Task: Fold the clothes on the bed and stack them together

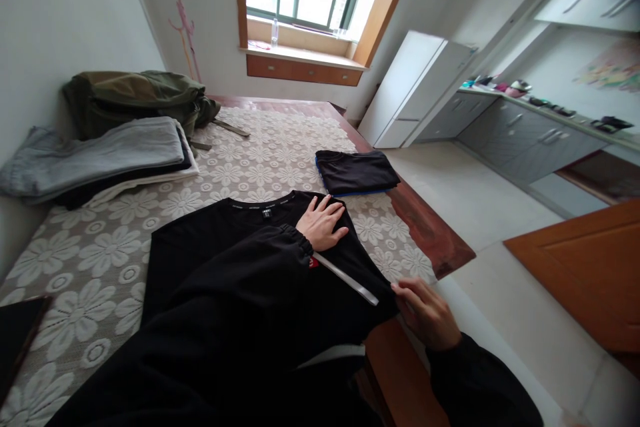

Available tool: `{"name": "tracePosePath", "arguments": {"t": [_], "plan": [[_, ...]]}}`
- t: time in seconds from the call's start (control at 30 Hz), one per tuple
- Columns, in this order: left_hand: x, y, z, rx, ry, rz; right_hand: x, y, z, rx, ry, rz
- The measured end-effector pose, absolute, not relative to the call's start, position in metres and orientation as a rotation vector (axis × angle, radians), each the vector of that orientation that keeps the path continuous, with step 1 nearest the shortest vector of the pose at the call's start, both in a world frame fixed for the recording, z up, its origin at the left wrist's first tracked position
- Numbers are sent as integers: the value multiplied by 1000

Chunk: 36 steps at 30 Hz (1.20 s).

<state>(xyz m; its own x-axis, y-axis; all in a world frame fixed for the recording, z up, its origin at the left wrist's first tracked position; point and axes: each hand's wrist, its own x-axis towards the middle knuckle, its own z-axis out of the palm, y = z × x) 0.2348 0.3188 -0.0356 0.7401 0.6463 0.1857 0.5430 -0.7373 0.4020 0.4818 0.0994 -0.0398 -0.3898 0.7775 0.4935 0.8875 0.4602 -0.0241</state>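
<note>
A black T-shirt [195, 240] lies spread on the lace-patterned tablecloth [75, 307], its neckline and label facing the far side. My left hand [323, 221] rests flat on the shirt's right shoulder with fingers spread. At the right, my right hand [427, 312] pinches the end of the shirt's sleeve, which carries a white stripe [347, 280]. Part of a red logo shows beside my left cuff. My left forearm covers much of the shirt's body.
Beyond the shirt sits a folded dark garment [356, 172] with a blue edge. Folded grey trousers [115, 150] lie on other clothes at the left, before an olive backpack [135, 100]. The wooden table edge [435, 240] runs along the right. A wooden chair [580, 267] stands farther right.
</note>
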Motion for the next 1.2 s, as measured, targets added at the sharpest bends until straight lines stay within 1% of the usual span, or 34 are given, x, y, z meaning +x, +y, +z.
{"name": "tracePosePath", "arguments": {"t": [0.13, 0.33, 0.47, 0.53, 0.63, 0.7, 0.8, 0.93, 1.07, 1.13, 1.2], "plan": [[235, 319, -36, 2623, 939, 459, 483, 99, -33, -1411, -2317, -360], [232, 320, -36, 2632, 914, 434, 475, 102, -20, -1603, -2384, -320], [229, 317, -27, 2676, 880, 439, 471, 105, -16, -1455, -2509, -174], [229, 308, -15, 2746, 762, 460, 472, 106, -18, -1370, -2551, -82], [232, 282, 5, 2834, 424, 387, 478, 107, -23, -1331, -2554, -31], [235, 261, 14, 2844, 274, 268, 481, 106, -27, -1342, -2519, -65], [238, 239, 17, 2871, 233, 189, 480, 103, -33, -1420, -2377, -206], [238, 238, 13, 2944, 172, 308, 469, 103, -38, -1416, -2341, -355], [238, 237, 19, 2985, 154, 456, 457, 109, -40, -1336, -2364, -339], [238, 223, 24, 2929, 188, 393, 453, 112, -40, -1350, -2346, -317], [238, 200, 28, 2846, 239, 221, 451, 115, -39, -1366, -2347, -289]]}}
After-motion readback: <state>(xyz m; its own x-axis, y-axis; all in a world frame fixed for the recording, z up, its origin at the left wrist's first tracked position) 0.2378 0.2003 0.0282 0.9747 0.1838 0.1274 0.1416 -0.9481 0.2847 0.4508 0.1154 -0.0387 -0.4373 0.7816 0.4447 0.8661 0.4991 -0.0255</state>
